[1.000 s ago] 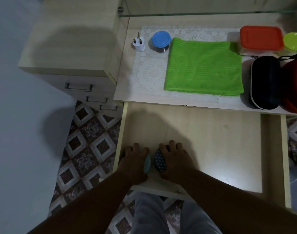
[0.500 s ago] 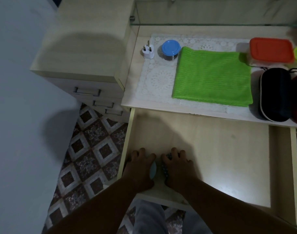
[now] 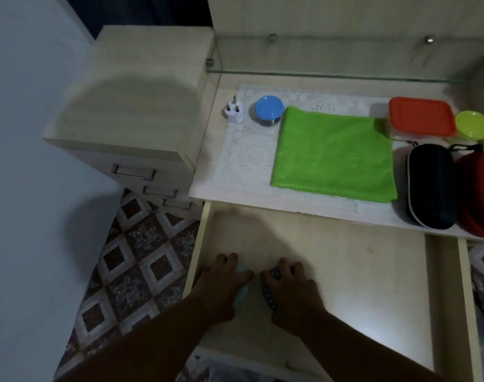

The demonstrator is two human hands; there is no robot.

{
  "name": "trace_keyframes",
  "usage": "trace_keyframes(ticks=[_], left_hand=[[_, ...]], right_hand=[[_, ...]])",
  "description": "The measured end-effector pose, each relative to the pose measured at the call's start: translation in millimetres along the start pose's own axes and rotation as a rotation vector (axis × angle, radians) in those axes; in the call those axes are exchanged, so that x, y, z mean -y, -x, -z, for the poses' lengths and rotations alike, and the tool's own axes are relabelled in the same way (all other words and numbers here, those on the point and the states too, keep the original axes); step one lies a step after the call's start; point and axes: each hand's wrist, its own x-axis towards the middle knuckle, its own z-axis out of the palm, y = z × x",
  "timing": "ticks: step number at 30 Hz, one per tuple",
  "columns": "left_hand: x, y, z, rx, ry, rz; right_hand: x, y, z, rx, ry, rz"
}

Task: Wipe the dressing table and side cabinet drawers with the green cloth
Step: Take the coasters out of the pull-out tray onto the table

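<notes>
While both hands work in the open drawer (image 3: 345, 271) of pale wood laminate | left hand (image 3: 224, 282) curled in a grip on a light-blue rounded item (image 3: 242, 295) | right hand (image 3: 290, 285) curled on a dark dotted item (image 3: 269, 295) | green cloth (image 3: 334, 153), ribbed, folded square, lies flat on the counter (image 3: 207, 186), far right of both hands, untouched.

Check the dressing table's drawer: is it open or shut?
Open. The drawer is pulled well out from under the tabletop, its bare floor exposed, with the left hand and right hand inside it.
</notes>
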Motion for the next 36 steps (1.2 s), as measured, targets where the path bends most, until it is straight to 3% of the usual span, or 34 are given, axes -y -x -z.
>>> trace_keyframes(ticks=[3, 5, 12, 17, 24, 36], left_hand=[[0, -2, 22, 0.034, 0.032, -0.025], [2, 2, 48, -0.032, 0.084, -0.039], [75, -20, 182, -0.456, 0.133, -0.057], [109, -78, 235, -0.334, -0.088, -0.058], [120, -108, 244, -0.139, -0.23, -0.103], [117, -117, 229, -0.075, -0.24, -0.096]], right_hand=[[-1, 1, 20, 0.055, -0.05, -0.005], [0, 7, 43, 0.032, -0.135, -0.021], [-17, -6, 151, -0.467, -0.25, 0.026], [-18, -71, 210, -0.537, -0.326, 0.058], [-19, -117, 210, -0.567, -0.463, 0.149], [-17, -127, 214, -0.407, 0.012, -0.035]])
